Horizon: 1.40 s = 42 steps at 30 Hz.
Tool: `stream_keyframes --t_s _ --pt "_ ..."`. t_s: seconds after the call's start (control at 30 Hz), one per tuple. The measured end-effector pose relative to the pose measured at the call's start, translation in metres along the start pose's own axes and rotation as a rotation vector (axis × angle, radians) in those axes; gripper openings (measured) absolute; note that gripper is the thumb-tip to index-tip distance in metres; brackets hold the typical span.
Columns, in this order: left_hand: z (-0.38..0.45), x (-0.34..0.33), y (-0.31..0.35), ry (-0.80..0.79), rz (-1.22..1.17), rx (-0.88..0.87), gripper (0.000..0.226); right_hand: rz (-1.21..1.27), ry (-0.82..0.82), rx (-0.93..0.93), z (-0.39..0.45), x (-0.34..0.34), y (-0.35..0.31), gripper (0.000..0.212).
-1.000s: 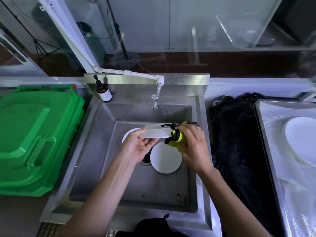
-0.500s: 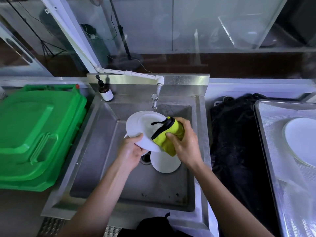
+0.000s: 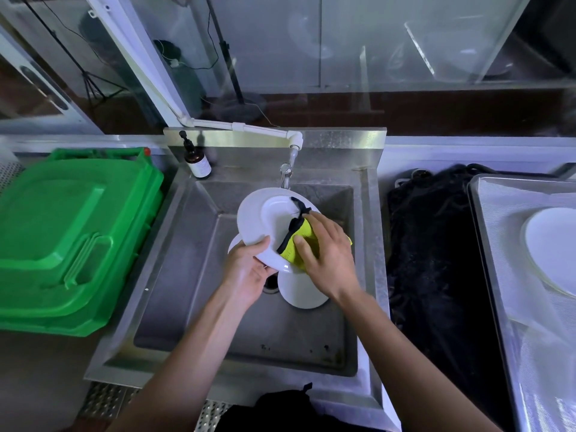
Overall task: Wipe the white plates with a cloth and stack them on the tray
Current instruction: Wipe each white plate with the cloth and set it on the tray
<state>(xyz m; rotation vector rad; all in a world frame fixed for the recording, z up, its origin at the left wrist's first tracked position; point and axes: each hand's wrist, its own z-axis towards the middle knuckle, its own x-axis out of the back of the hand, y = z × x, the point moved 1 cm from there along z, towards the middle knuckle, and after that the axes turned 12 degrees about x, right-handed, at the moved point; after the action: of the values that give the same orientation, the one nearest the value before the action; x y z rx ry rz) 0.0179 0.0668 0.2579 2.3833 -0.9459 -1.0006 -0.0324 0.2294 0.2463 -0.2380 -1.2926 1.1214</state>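
Note:
Over the steel sink (image 3: 174, 275) I hold a white plate (image 3: 265, 219), tilted with its face toward me. My left hand (image 3: 249, 269) grips its lower rim, thumb on the face. My right hand (image 3: 327, 254) presses a yellow cloth with black trim (image 3: 296, 241) against the plate's right side, fingers spread over the cloth. Another white plate (image 3: 300, 291) lies on the sink floor below, and the edge of a third (image 3: 234, 244) peeks out behind my left hand. A stack of white plates (image 3: 551, 247) sits on the metal tray (image 3: 498, 275) at the far right.
A tap (image 3: 286, 173) hangs just above the held plate. A brown pump bottle (image 3: 196, 160) stands at the sink's back left corner. A green plastic bin lid (image 3: 71, 238) lies left of the sink. A black mat (image 3: 436, 260) lies between sink and tray.
The plate went from edge-on to tilted with its face toward me. My right hand with the cloth moved onto the plate's face and now presses on its right side.

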Motion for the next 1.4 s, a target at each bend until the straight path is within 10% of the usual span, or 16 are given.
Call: stream_keyframes --t_s 1.4 --pt "-0.016 0.028 -0.002 -0.091 0.179 -0.071 0.04 0.058 0.186 -0.277 0.015 -0.014 0.015 0.049"
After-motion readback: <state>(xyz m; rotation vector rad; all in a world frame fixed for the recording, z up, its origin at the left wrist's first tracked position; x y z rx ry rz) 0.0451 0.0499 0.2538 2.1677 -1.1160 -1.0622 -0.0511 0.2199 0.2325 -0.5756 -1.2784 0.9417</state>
